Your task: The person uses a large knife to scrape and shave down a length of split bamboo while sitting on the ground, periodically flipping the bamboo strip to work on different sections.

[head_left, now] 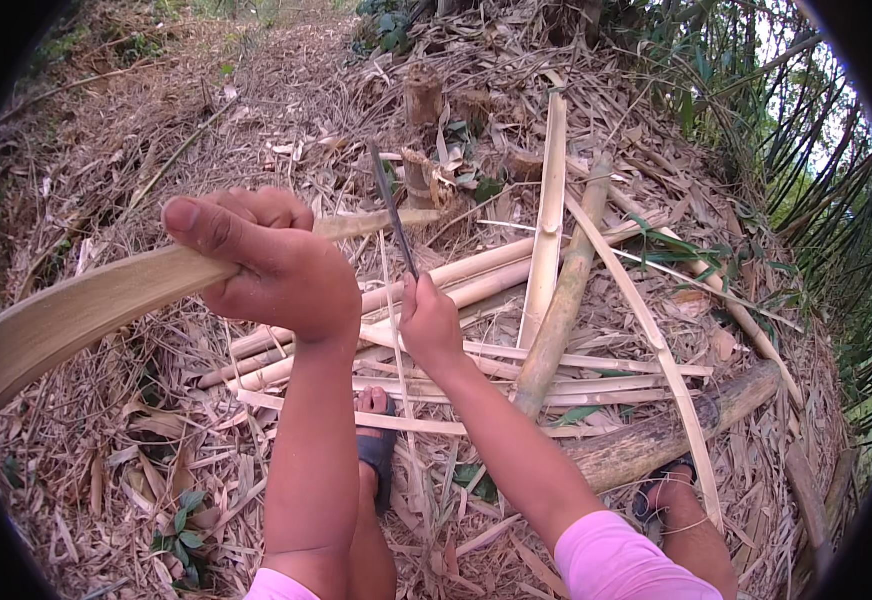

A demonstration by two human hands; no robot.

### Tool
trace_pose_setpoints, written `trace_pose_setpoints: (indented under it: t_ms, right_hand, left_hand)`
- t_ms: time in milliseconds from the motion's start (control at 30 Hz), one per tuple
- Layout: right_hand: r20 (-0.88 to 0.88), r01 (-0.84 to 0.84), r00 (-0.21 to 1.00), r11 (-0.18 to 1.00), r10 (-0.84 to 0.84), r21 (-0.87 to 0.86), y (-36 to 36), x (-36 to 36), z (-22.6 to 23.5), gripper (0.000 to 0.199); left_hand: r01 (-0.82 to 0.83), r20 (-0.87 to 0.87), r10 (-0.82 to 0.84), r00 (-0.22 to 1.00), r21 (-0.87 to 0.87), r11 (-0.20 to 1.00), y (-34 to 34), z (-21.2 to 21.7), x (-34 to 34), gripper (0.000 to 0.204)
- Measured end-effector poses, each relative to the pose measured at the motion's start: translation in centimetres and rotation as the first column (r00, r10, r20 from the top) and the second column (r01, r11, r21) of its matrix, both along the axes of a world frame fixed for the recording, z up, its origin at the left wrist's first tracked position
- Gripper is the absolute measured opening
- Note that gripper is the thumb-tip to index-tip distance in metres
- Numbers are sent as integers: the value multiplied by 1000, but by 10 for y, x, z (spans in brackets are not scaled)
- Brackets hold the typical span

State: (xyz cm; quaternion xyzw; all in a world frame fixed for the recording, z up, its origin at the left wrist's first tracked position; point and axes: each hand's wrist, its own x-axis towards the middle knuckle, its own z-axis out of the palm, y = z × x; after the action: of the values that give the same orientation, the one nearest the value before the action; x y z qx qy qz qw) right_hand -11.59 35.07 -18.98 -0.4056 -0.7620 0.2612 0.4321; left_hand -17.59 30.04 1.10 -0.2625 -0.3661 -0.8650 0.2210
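Observation:
My left hand (261, 260) grips a long, flat, curved bamboo strip (76, 305) that runs from the lower left edge up to a tip near the picture's middle. My right hand (428, 320) is closed around the handle of a thin dark blade (393, 205), which points up and away and meets the strip near its far tip. Both forearms come up from the lower edge, with pink sleeves at the bottom.
Split bamboo slats (548, 220) and poles (566, 290) lie crossed on dry leaf litter ahead. A thick bamboo log (676, 425) lies at the right by my sandalled foot (668, 490). Cut stumps (422, 100) stand beyond. Green bamboo stems (806, 150) rise at the right.

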Motion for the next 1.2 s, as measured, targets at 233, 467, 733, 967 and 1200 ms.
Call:
trace_pose_setpoints:
  t_ms: [233, 467, 733, 967, 1200]
  right_hand:
    - [-286, 18, 953, 919, 103, 393, -19, -8, 14, 18]
    - [-20, -71, 997, 982, 76, 174, -25, -10, 23, 20]
    - [3, -46, 999, 984, 47, 174, -2, -11, 6, 16]
    - [113, -36, 993, 993, 23, 112, 4, -17, 1, 25]
    - [-255, 53, 964, 890, 73, 453, -18, -5, 7, 20]
  left_hand:
    - [-42, 52, 44, 998, -39, 998, -9, -7, -26, 55]
    - [-28, 144, 20, 989, 53, 998, -15, -1, -40, 50]
    - [-53, 143, 51, 988, 11, 999, -10, 2, -41, 54]
    - [-153, 20, 155, 988, -87, 984, -1, -3, -14, 53]
    - [36, 28, -35, 999, -13, 999, -5, -3, -13, 51]
